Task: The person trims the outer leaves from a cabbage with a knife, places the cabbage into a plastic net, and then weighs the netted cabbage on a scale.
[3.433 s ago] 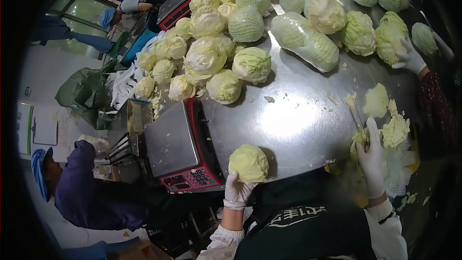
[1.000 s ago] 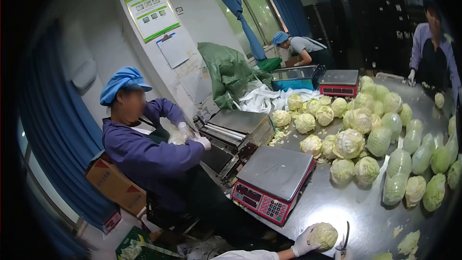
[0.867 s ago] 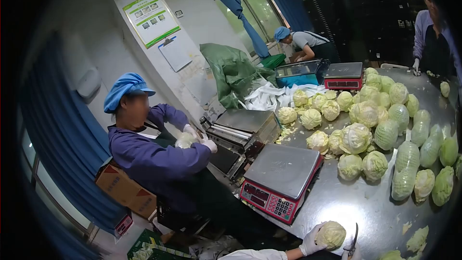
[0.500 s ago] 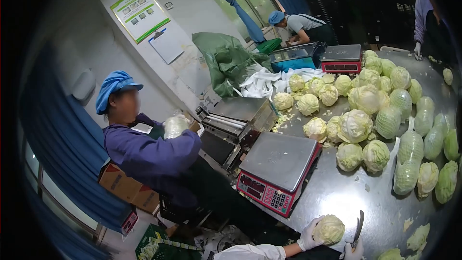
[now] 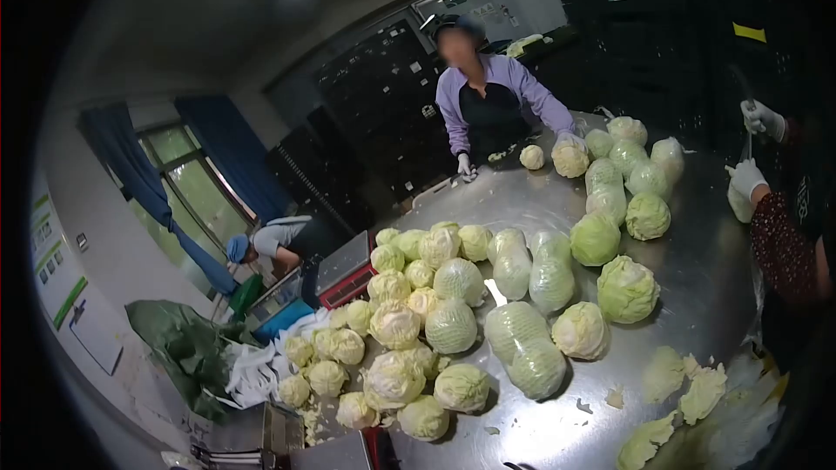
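Note:
Neither of my hands shows now; both are below the bottom edge of the view. A small dark tip, perhaps of the knife [image 5: 517, 466], pokes in at the bottom edge. Nearest above it on the metal table [image 5: 557, 422] are a trimmed cabbage [image 5: 424, 419] and a pair of cabbages in netting and film [image 5: 525, 350]. A bare cabbage [image 5: 581, 331] stands beside that pair. Loose cabbage leaves [image 5: 646, 441] lie to the right.
Many cabbages [image 5: 394, 325] are heaped at the left near a red scale [image 5: 344, 265]. Across the table a person in a lilac top [image 5: 488, 91] touches a cabbage [image 5: 571, 158]. At the right, another person's gloved hands [image 5: 747, 178] hold a knife [image 5: 743, 87].
My view has swung up and to the right. My gloved hands, the left with a cabbage and the right with a knife, have left the view, as has the person in purple.

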`<state>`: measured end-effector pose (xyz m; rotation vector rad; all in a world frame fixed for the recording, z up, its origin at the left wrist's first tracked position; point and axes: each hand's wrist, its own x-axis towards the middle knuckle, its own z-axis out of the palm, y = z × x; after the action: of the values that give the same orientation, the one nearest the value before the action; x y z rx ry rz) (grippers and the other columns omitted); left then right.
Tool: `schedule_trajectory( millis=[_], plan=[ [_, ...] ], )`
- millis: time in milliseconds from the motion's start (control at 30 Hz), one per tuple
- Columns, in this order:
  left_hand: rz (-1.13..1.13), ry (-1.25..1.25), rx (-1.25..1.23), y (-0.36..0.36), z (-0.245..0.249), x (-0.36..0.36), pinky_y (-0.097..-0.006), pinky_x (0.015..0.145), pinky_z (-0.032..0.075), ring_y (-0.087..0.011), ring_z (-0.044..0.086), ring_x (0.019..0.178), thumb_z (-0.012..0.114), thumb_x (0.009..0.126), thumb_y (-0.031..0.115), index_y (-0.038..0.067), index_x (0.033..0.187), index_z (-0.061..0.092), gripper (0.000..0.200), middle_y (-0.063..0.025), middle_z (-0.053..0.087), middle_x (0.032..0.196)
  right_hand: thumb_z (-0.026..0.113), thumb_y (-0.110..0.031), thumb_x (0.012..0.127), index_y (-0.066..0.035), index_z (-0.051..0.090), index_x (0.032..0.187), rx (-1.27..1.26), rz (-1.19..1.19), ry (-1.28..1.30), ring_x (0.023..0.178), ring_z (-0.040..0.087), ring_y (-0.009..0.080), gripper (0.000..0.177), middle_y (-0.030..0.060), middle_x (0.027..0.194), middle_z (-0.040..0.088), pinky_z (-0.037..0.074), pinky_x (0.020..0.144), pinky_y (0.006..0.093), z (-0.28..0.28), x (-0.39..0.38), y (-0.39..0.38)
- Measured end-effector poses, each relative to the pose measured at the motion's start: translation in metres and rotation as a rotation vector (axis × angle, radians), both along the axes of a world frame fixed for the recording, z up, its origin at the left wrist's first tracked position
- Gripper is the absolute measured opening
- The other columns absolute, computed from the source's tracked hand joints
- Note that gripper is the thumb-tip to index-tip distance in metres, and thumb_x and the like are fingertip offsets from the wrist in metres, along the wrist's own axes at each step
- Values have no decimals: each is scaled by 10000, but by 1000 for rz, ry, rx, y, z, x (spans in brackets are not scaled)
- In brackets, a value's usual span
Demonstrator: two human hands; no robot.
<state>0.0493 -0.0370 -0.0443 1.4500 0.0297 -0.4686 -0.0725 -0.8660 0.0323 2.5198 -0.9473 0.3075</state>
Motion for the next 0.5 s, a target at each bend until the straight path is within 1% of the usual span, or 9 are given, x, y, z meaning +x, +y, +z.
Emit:
schedule_trajectory(
  millis=[33, 100, 267, 333, 367, 400, 433, 467, 500],
  plan=[
    [2, 11, -12, -4, 2, 4, -467, 1087, 465, -344, 596, 1258, 702, 856, 593, -16, 1435, 446, 879, -214, 565, 1395, 477, -287, 1007, -65, 688, 1210, -130, -67, 252, 986, 648, 344, 367, 109, 946, 702, 461, 992, 513, 8, -29, -90],
    [6, 46, -41, -5, 4, 12, -467, 1086, 467, -342, 596, 1256, 703, 859, 584, -18, 1433, 446, 871, -213, 565, 1396, 503, -283, 965, -59, 703, 1235, -59, -292, 264, 1097, 629, 387, 404, 149, 1019, 719, 367, 1089, 548, 22, -32, -79],
    [44, 144, -113, -2, 8, 19, -469, 1083, 471, -338, 598, 1254, 707, 867, 563, -22, 1429, 447, 851, -211, 563, 1399, 549, -236, 962, -51, 665, 1268, -71, -382, 181, 967, 640, 312, 376, 135, 1010, 714, 432, 954, 475, 32, -49, -81],
    [64, 184, -154, 1, 10, 19, -469, 1083, 472, -336, 598, 1253, 708, 870, 554, -23, 1427, 447, 843, -211, 563, 1400, 567, -217, 961, -48, 650, 1281, -98, -348, 41, 915, 644, 282, 372, 130, 1006, 712, 458, 900, 446, 36, -54, -79],
    [76, 210, -181, 3, 9, 18, -470, 1082, 473, -335, 599, 1252, 709, 872, 550, -24, 1426, 448, 840, -210, 563, 1400, 576, -208, 960, -46, 642, 1288, -122, -296, -97, 889, 647, 267, 371, 127, 1005, 711, 471, 873, 432, 38, -53, -68],
    [90, 237, -211, 6, 10, 16, -470, 1082, 474, -334, 599, 1251, 709, 873, 546, -25, 1425, 448, 836, -210, 562, 1401, 585, -199, 960, -45, 635, 1294, -101, -191, -278, 863, 649, 252, 371, 124, 1003, 710, 484, 846, 418, 35, -39, -36],
    [107, 269, -252, 9, 10, 11, -470, 1081, 475, -333, 599, 1251, 710, 875, 541, -25, 1425, 448, 832, -209, 562, 1401, 594, -189, 959, -43, 627, 1301, 6, -4, -489, 836, 651, 237, 373, 122, 1001, 709, 497, 819, 403, 27, -2, 41],
    [133, 313, -307, 12, 9, 3, -470, 1081, 476, -333, 600, 1250, 711, 876, 537, -26, 1424, 448, 828, -209, 562, 1401, 603, -180, 958, -41, 619, 1307, 268, 229, -677, 810, 653, 222, 375, 119, 999, 708, 511, 792, 389, 15, 49, 182],
    [162, 362, -385, 14, 11, -6, -471, 1080, 477, -332, 600, 1250, 712, 878, 533, -27, 1423, 448, 824, -209, 562, 1402, 612, -170, 958, -40, 612, 1314, 571, 418, -717, 784, 656, 207, 379, 116, 997, 707, 524, 765, 374, -13, 84, 324]
  ],
)
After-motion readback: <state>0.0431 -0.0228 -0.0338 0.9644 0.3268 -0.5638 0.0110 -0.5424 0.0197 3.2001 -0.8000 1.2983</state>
